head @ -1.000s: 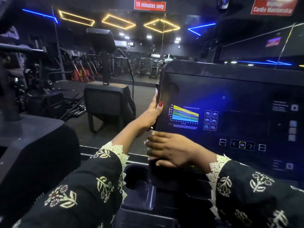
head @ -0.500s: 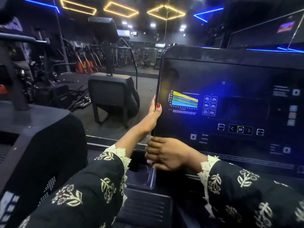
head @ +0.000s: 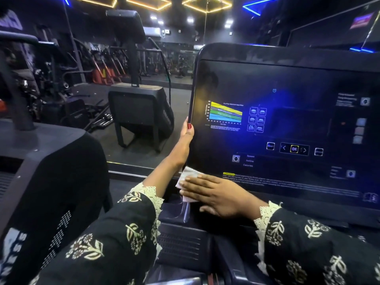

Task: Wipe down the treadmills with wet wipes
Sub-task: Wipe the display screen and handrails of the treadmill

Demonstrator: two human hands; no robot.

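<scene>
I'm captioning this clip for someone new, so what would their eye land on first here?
The glowing treadmill console fills the right half, its coloured chart bright at centre. The right hand presses a white wipe flat on the console's lower left corner while the left hand grips its left edge. Along the ceiling shine yellow neon frames.

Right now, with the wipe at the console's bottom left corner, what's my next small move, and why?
Probably sweep the right hand rightward across the console: it presses the wipe flat at its bottom-left corner, and the left hand grips its left edge.
</scene>
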